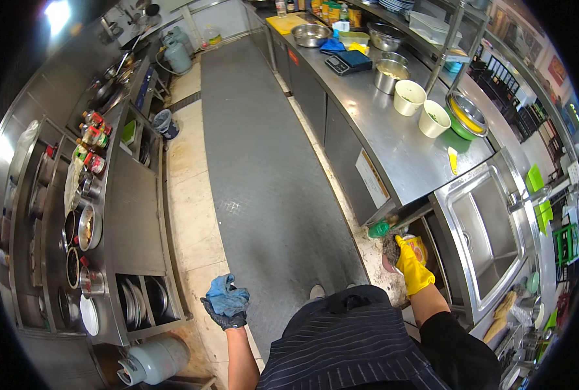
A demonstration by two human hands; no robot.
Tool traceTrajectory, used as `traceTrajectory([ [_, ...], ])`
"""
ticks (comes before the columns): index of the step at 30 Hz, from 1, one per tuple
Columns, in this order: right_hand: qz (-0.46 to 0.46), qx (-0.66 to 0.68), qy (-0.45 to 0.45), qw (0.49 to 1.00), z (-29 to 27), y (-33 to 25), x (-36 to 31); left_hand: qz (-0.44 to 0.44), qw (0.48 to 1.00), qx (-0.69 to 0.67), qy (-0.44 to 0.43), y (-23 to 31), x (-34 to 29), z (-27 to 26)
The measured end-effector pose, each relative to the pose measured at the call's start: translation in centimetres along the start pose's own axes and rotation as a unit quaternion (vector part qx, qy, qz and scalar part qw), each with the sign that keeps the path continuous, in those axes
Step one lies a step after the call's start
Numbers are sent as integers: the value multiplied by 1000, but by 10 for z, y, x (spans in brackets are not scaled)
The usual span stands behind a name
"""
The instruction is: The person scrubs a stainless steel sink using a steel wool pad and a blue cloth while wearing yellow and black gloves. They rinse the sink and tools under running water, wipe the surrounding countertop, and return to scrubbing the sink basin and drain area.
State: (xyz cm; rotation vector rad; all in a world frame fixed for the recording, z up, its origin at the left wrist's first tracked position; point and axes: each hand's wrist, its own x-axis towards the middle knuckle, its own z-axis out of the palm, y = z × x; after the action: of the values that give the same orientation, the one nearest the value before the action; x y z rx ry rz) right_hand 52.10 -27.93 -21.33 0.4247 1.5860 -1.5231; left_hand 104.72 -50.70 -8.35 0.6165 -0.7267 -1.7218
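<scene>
My left hand (227, 318), in a black glove, is closed around a crumpled blue cloth (226, 296) and hangs over the floor beside the grey mat. In a yellow rubber glove, my right hand (414, 273) reaches down at the open space under the sink counter. Its fingers look bent together beside a dark grey, mesh-like clump (391, 249); whether they grip it is unclear. Just past the glove stands a yellow and red container (417, 248). A green plastic thing (378, 229) lies close by on the floor edge.
The steel sink (487, 221) is at my right. Along the right counter stand cream tubs (409, 97), stacked bowls (466, 117), a kitchen scale (348, 62) and a yellow-bladed tool (453, 160). At left, shelves hold bottles, pots and plates; a gas cylinder (156, 361) stands below.
</scene>
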Motion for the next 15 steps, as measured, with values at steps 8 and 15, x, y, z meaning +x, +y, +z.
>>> traceTrajectory([
  [8,-47,193,-191,961,-24,12,-21,-38,998,-41,13,-3,2,9],
  [15,-29,304,-31,952,-60,41,7,-110,992,-57,-23,-23,30,9],
])
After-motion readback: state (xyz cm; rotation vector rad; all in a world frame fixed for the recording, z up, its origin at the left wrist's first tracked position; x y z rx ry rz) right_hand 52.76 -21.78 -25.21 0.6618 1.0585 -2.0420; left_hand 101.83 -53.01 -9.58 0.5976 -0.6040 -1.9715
